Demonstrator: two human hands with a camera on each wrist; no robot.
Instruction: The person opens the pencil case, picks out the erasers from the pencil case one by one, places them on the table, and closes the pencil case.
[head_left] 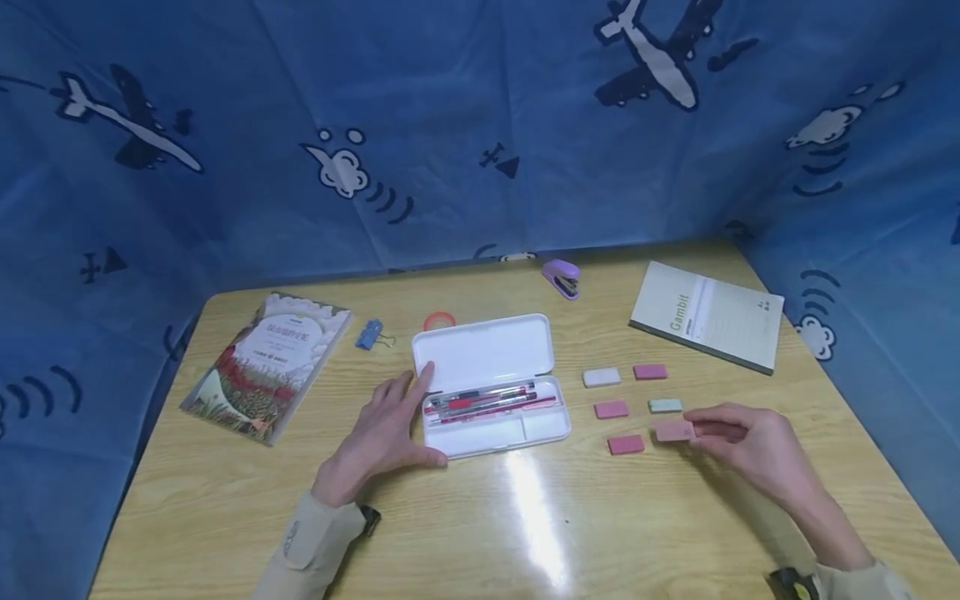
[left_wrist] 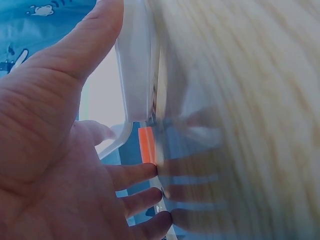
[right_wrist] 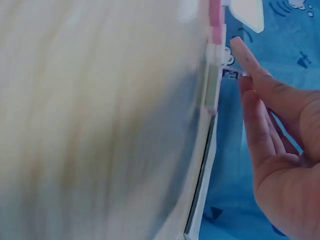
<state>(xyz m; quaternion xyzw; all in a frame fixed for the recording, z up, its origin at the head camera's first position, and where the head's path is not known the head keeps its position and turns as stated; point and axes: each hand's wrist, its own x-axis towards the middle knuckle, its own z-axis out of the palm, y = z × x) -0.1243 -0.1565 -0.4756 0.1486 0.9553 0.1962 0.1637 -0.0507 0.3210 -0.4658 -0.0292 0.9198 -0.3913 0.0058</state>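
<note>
A white pencil case (head_left: pixel 482 345) lies with its lid raised, several pens and pencils (head_left: pixel 487 402) inside. My left hand (head_left: pixel 386 429) rests at its left end, index finger by the lid and thumb along the front corner. In the left wrist view, the left hand (left_wrist: pixel 55 165) has its other fingertips down at the table. My right hand (head_left: pixel 757 442) pinches a light pink eraser (head_left: pixel 672 430) by its end; the right wrist view shows this eraser (right_wrist: pixel 244 54) at the fingertips. Around it lie a pale green eraser (head_left: pixel 665 406), a dark pink eraser (head_left: pixel 626 444) and several others.
A picture-covered book (head_left: pixel 266 367) lies at left, with a blue binder clip (head_left: pixel 370 335) nearby. Behind the case are an orange tape roll (head_left: pixel 438 320) and a purple stapler (head_left: pixel 561 277). A notebook (head_left: pixel 705 317) lies back right. Blue cloth (head_left: pixel 450 125) surrounds the table's back and sides.
</note>
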